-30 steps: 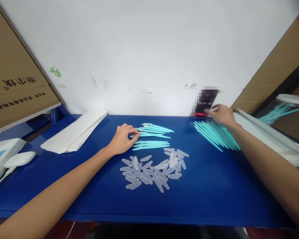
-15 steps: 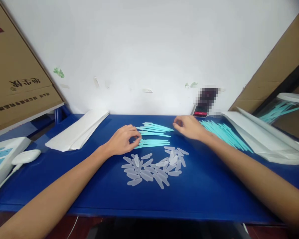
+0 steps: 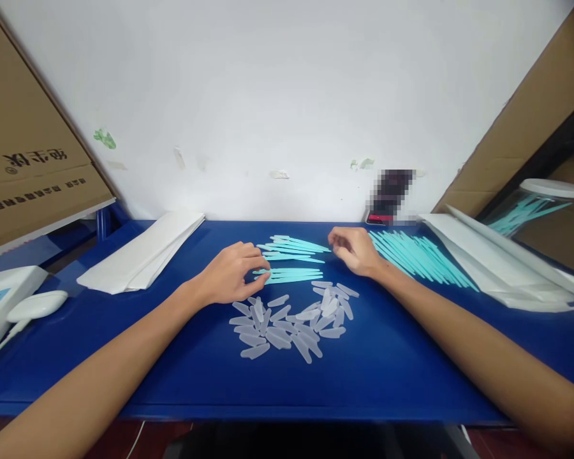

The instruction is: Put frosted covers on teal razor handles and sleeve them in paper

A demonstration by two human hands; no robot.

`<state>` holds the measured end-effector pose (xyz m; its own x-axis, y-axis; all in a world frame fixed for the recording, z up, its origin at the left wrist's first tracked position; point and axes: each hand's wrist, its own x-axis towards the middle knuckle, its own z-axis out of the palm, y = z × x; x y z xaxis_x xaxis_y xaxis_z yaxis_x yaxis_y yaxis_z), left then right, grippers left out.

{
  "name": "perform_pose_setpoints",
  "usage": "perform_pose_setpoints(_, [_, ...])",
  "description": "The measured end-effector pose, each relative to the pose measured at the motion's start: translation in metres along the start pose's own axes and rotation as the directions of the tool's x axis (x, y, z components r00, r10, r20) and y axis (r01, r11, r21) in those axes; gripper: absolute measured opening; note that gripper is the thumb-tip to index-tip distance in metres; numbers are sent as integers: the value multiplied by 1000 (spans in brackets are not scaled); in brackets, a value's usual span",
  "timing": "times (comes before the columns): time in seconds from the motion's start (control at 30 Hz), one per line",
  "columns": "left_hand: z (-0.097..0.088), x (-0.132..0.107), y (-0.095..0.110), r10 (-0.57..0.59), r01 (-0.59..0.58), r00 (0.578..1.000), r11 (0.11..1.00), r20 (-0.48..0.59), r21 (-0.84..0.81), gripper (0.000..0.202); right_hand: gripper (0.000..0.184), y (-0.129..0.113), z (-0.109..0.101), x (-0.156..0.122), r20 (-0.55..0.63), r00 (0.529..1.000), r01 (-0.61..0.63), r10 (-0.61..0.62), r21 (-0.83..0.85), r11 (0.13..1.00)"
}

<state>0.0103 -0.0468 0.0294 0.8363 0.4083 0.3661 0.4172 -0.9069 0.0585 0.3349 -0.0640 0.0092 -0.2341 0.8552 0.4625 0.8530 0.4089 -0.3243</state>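
My left hand [image 3: 234, 273] rests at the left ends of a row of slim turquoise sticks [image 3: 296, 275]. Its thumb and index finger are bent and apart, with stick ends between them; I see no stick lifted. Just behind lies another fanned group of turquoise sticks [image 3: 299, 245], some with pale sleeves on their left ends. At that group's right tips my right hand [image 3: 356, 250] hovers or rests, fingers loosely curled, thumb apart, nothing visible in it. Nearer me, a loose heap of translucent whitish sleeve-like pieces [image 3: 282, 333] covers the middle of the blue table [image 3: 387, 376].
A larger pile of turquoise sticks [image 3: 423, 258] lies right of my right hand. White folded sheets [image 3: 143, 252] lie left, more white sheets [image 3: 502, 274] right. A clear jar [image 3: 530, 213] holds sticks. A phone-like object [image 3: 377, 219] leans at the wall; a white device [image 3: 9, 293] stands left.
The view has shifted slightly right. My right hand has turned and come a little closer to me. My left hand has lowered slightly, its thumb and finger around the lower sticks' ends.
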Motion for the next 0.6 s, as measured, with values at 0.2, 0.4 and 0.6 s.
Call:
perform_pose_setpoints(0.2, [-2,1,12,45,-45,998,999,44,4,32,21,-9,6,-5,49,998,-37,39,-27,999])
perform_pose_setpoints(0.4, [-13,-1,19,136,-150,986,978,99,145,33,21,-35,0,-5,205,976,99,-76,-105,990])
perform_pose_setpoints(0.6, [-5,0,43,237,-253,966,951,108,178,33,31,-62,-8,-9,326,943,112,-74,-99,989])
